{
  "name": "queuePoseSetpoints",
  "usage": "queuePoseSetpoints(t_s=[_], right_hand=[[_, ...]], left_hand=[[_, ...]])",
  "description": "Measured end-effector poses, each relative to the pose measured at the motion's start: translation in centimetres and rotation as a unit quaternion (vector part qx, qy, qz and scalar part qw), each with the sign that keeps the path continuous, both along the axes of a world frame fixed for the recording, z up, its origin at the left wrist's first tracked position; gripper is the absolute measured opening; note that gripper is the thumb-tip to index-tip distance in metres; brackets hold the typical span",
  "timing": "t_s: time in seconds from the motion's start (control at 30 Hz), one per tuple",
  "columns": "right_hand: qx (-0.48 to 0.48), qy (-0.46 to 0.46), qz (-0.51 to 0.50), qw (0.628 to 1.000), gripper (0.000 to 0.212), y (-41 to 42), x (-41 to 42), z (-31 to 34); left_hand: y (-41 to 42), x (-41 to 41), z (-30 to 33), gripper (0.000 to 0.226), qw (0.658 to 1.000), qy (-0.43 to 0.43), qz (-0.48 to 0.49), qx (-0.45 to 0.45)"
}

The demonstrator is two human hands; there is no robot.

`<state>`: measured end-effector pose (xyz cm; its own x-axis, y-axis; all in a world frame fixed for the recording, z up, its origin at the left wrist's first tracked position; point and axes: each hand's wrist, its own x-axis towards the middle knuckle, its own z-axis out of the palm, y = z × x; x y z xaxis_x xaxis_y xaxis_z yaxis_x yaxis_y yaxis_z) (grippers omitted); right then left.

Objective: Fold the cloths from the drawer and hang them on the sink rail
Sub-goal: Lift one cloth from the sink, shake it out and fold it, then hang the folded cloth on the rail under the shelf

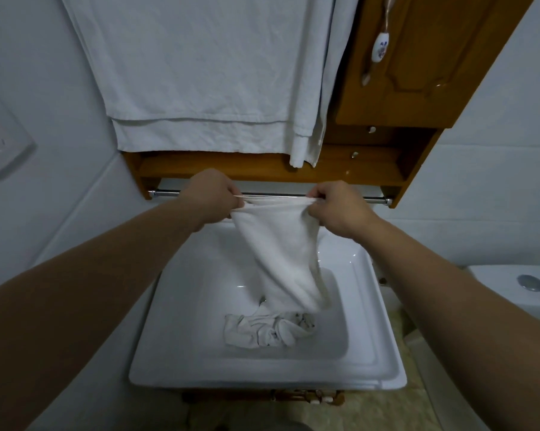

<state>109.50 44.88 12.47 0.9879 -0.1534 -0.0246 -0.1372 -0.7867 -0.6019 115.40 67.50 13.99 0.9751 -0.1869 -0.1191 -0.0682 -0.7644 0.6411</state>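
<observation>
The left hand point(211, 194) and the right hand point(334, 206) each pinch a top corner of a white cloth point(281, 253), fingers curled over its upper edge, which is drawn taut between them at frame centre. That edge lies just in front of the chrome rail point(166, 193) under the wooden cabinet point(418, 73); whether it touches the rail cannot be determined. The cloth's body hangs downward and to the right, and its lower end reaches into the white sink basin point(200, 306), at or near a second, crumpled cloth point(268, 329) lying on the basin floor at lower centre. Probable faults from this state: the hanging tail may drag against or snag the crumpled cloth and lift it when the held cloth is raised; any moisture in the basin would wet the tail; a pinch grip at the corners alone may slip under tension, dropping the cloth into the basin. The cloth is not yet visibly folded, so draping it now would likely leave it uneven. A large white towel point(194, 73) hangs above, at upper centre.
</observation>
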Motion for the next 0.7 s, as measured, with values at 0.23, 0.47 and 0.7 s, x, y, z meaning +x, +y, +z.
queuePoseSetpoints(t_s=[0.23, 0.47, 0.7], right_hand=[[0.037, -0.009, -0.053, 0.998, 0.014, -1.9, -1.8, -2.4], [0.074, -0.060, -0.139, 0.986, 0.013, -5.0, -2.7, -4.3], [0.064, -0.118, -0.225, 0.965, 0.015, -9.4, -1.4, -7.7]], left_hand=[[-2.2, -0.8, -2.8, 0.016, 0.978, 0.167, 0.033, -0.118], [-6.7, -1.0, -4.5, 0.012, 0.978, 0.160, 0.028, -0.129], [-12.6, 0.1, -7.4, 0.010, 0.980, 0.112, 0.043, -0.161]])
